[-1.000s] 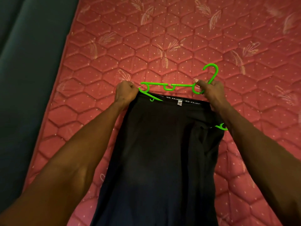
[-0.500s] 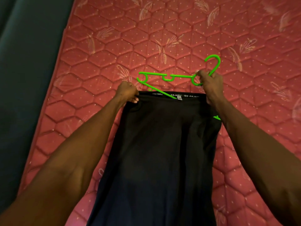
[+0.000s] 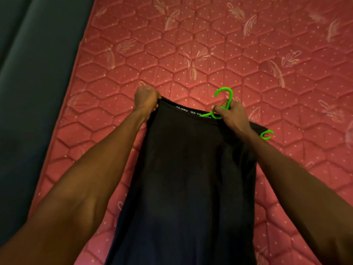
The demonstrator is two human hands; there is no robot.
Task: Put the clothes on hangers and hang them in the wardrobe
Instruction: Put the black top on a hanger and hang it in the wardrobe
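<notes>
Left hand [image 3: 146, 99] grips black garment [image 3: 187, 178] waistband | right hand [image 3: 232, 113] grips green hanger [image 3: 224, 96]

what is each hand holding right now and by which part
Left hand grips the black fabric garment at its collar's left corner; right hand pinches the green plastic hanger below its hook.

Both bare forearms are stretched forward; the left hand [image 3: 146, 100] is clenched into a fist, the right hand [image 3: 232, 114] curled in a pinch.
</notes>
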